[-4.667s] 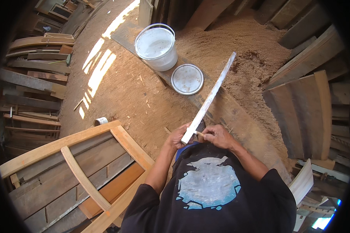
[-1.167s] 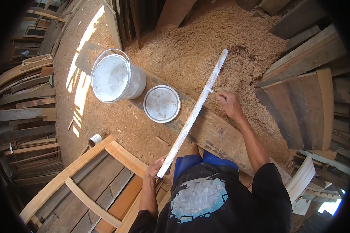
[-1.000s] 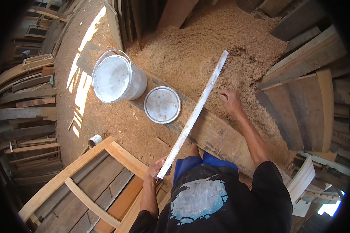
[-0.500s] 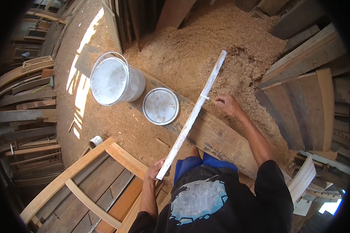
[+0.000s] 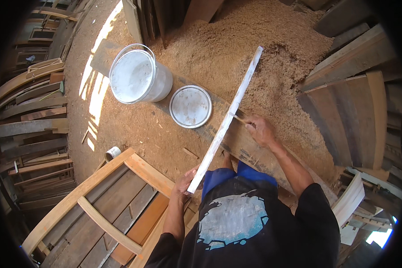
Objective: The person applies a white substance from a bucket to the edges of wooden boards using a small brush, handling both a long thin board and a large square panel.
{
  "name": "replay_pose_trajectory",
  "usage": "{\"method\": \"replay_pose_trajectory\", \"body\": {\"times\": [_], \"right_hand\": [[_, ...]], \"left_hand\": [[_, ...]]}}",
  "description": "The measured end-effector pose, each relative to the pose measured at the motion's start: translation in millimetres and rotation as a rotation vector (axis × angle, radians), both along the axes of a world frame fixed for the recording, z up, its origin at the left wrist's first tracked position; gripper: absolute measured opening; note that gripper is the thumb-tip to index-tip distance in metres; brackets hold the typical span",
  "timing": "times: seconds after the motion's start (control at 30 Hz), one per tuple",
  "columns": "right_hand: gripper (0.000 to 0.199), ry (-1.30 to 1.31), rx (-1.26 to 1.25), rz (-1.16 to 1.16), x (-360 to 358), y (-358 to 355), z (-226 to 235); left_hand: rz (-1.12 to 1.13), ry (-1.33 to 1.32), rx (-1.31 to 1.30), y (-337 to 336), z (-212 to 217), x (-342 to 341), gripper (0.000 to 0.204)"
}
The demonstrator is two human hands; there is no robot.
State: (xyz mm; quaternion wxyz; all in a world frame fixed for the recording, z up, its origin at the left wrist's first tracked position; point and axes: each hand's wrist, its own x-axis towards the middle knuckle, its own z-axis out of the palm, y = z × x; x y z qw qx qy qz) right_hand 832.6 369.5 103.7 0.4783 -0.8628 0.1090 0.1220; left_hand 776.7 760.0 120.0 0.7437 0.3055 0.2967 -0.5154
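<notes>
A long, narrow wooden strip (image 5: 219, 134), coated mostly in white, slants up and away from me. Its near end is in my left hand (image 5: 186, 181), fingers wrapped around it. My right hand (image 5: 260, 130) pinches the handle of a small paintbrush (image 5: 239, 118), whose white tip touches the strip near its middle. Beyond the strip, a round metal lid (image 5: 190, 106) rests on a wooden plank (image 5: 254, 154). Left of the lid stands a pale bucket (image 5: 163, 85) with a wire handle; its round top looks whitish.
A curved wooden frame (image 5: 87, 194) lies at lower left, with a small white can (image 5: 112, 153) beside it. Sawdust (image 5: 236, 40) is heaped at the far side. Wooden boards (image 5: 344, 116) lean on the right; more curved pieces (image 5: 35, 100) are stacked along the left.
The brush has shifted slightly along the strip toward me, and its tip now lies at the strip's edge. The view has tilted a little; both hands keep their hold.
</notes>
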Motion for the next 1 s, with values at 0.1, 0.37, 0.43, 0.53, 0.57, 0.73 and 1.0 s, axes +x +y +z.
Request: {"method": "replay_pose_trajectory", "body": {"times": [0.1,0.37,0.43,0.53,0.57,0.73,1.0], "right_hand": [[0.02,-0.167,0.051,0.1,-36.8,35.3,6.3],[0.021,-0.049,0.091,-0.176,-15.5,30.9,15.2],[0.02,-0.075,0.047,-0.201,-15.2,28.7,9.5],[0.021,-0.145,0.021,-0.015,-31.8,48.0,26.5],[0.021,-0.124,0.047,0.07,-43.0,59.0,31.2],[0.023,-0.103,0.118,0.238,-48.4,63.3,47.9],[0.025,-0.077,0.017,-0.084,-30.8,34.5,6.6]], "left_hand": [[-0.027,-0.036,-0.019,-4.0,2.0,2.6,0.055],[-0.034,-0.05,-0.106,-0.9,-10.1,-2.6,0.059],[-0.037,-0.063,-0.105,-7.3,-3.3,-0.5,0.059],[-0.024,-0.06,-0.132,-6.9,-3.1,-1.7,0.059],[-0.012,-0.05,-0.166,-7.1,-4.2,-2.5,0.059],[-0.009,-0.079,-0.143,-10.8,3.6,-1.6,0.054],[-0.026,-0.11,-0.126,-17.4,8.0,-1.2,0.056]]}}
